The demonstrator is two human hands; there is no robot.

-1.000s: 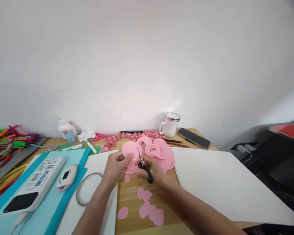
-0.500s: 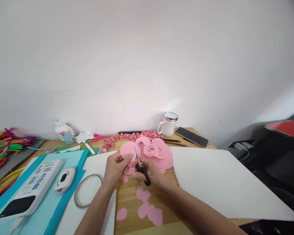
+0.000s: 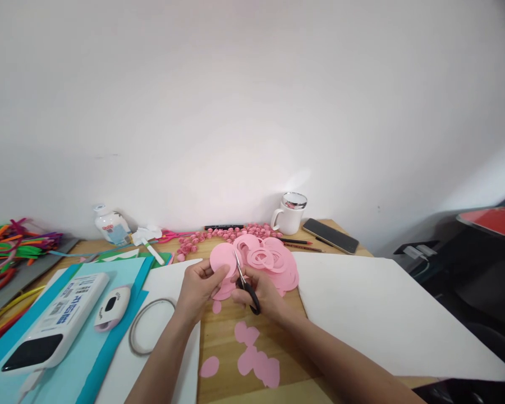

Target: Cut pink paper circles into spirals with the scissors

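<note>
My left hand (image 3: 201, 287) pinches a round pink paper disc (image 3: 223, 259) by its lower edge. Black-handled scissors (image 3: 248, 292) are gripped in my right hand (image 3: 261, 293), their blades pointing up at the disc's right edge. Behind and right of the hands lies a heap of pink paper rings and discs (image 3: 285, 274), partly covered by my fingers. Several cut pink petal shapes (image 3: 258, 362) rest on the wooden table (image 3: 223, 331) between my forearms, with a single petal (image 3: 209, 366) apart on the left.
Small pink paper rosebuds (image 3: 189, 245) line the back, near a white mug (image 3: 290, 214) and a phone (image 3: 330, 235). White boards (image 3: 387, 314) flank the work area. At left are a tape roll (image 3: 131, 331), a power bank (image 3: 59, 320), a white bottle (image 3: 111, 225) and coloured pipe cleaners (image 3: 12, 247).
The pink disc has turned or shifted slightly right in my left hand. The scissors have moved a little right along its edge. The petals on the table lie as before.
</note>
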